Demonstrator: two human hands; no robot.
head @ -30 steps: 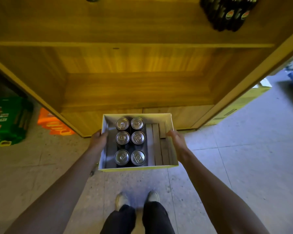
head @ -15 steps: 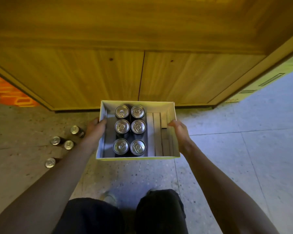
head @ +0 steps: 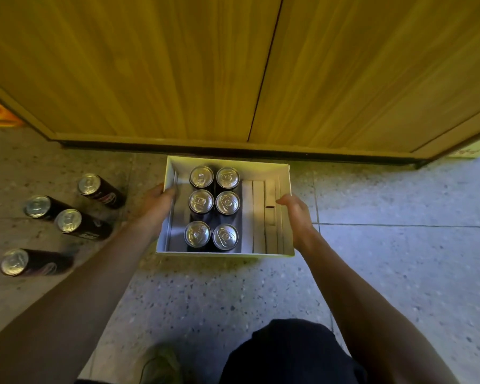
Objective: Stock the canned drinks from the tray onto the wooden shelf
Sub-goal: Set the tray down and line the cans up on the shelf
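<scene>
Seen from above: white cardboard tray (head: 227,161) gripped by both bare hands, left hand (head: 156,207) clasping its left wall, right hand (head: 298,214) clasping its right wall. Six canned drinks (head: 211,207) upright in two columns toward the tray's left side; folded cardboard strips (head: 263,217) along its right side. Just beyond, closed wooden cabinet doors (head: 233,65). Four more cans (head: 64,220) standing on speckled floor (head: 399,245), left of the tray.

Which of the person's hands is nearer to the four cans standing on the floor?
Left. The left hand holds the tray by its left wall, on the side facing the floor cans. The right hand holds the tray's right wall, farther away.
</scene>
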